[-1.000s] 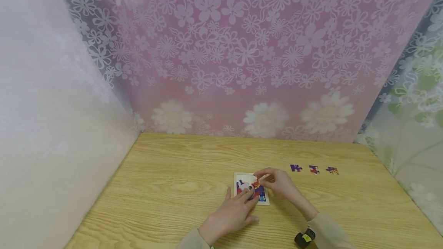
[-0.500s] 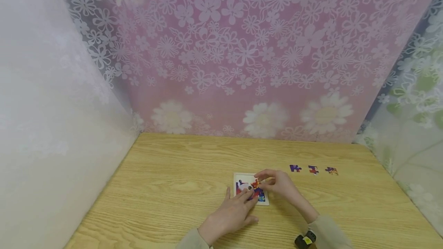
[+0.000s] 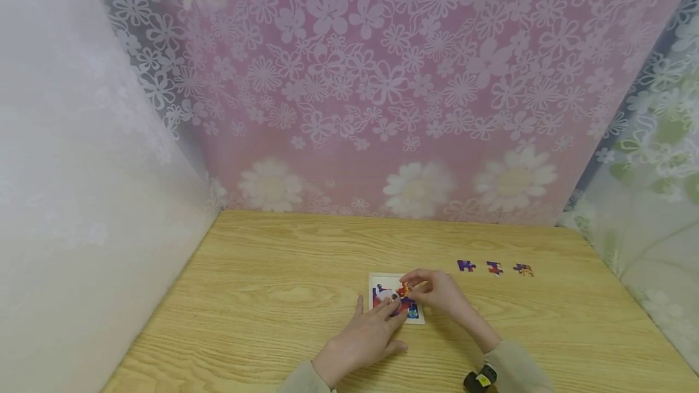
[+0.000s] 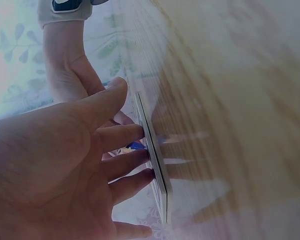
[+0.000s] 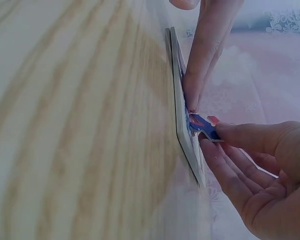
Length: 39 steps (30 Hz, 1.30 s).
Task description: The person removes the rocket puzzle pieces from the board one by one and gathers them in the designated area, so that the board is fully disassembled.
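Observation:
A small white-framed puzzle board [image 3: 382, 275] lies on the wooden table, partly filled with purple, red and white pieces. Fingers of the left hand [image 3: 363, 337] [image 4: 65, 165] press flat on its lower part, nearly straight, the thumb held apart. At the board's upper right, the right hand [image 3: 439, 293] [image 5: 275, 170] pinches a puzzle piece [image 5: 205, 127] between thumb and fingers. In the right wrist view that piece is tilted against the board's surface, close to the left fingertips. The hands hide part of the board.
Three loose puzzle pieces [image 3: 466, 265] [image 3: 494, 268] [image 3: 524, 269] lie in a row on the table [image 3: 284, 259], to the right of the board and farther back. Flowered cloth stands behind the table and along both sides. A dark device is strapped at the right sleeve.
The piece in the right hand has shifted and turned slightly at the board's upper right. The left hand stays in place on the board.

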Each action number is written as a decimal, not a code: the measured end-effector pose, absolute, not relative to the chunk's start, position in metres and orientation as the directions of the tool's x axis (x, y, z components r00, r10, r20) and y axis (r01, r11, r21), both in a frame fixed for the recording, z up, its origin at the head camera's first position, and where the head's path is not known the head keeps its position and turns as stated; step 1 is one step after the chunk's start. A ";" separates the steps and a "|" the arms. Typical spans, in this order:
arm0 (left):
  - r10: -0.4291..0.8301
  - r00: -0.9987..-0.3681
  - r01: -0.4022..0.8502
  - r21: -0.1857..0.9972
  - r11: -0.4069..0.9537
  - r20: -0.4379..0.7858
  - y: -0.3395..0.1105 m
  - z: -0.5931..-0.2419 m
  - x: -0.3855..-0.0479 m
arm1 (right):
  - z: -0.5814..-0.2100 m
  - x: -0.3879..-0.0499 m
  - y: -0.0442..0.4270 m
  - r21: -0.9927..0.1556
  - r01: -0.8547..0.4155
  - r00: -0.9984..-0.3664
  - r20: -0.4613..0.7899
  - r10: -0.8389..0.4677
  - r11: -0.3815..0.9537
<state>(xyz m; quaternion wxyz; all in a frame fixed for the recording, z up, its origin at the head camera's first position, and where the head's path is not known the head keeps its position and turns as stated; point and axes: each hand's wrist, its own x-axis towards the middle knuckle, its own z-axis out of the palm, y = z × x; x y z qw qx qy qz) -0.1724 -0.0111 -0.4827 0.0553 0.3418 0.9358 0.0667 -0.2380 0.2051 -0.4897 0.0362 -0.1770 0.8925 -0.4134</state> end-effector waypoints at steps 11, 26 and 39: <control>0.644 -0.763 0.630 0.160 0.760 -0.057 -0.012 -0.479 -0.170 | -0.480 -0.240 0.209 -0.755 -0.278 -0.948 0.116 -0.297 0.593; 0.645 -0.762 0.631 0.156 0.760 -0.055 -0.010 -0.480 -0.171 | -0.468 -0.241 0.223 -0.798 -0.218 -0.969 0.109 -0.220 0.561; 0.651 -0.758 0.639 0.149 0.755 -0.048 -0.010 -0.482 -0.170 | -0.466 -0.237 0.255 -0.805 -0.237 -0.968 0.150 -0.201 0.544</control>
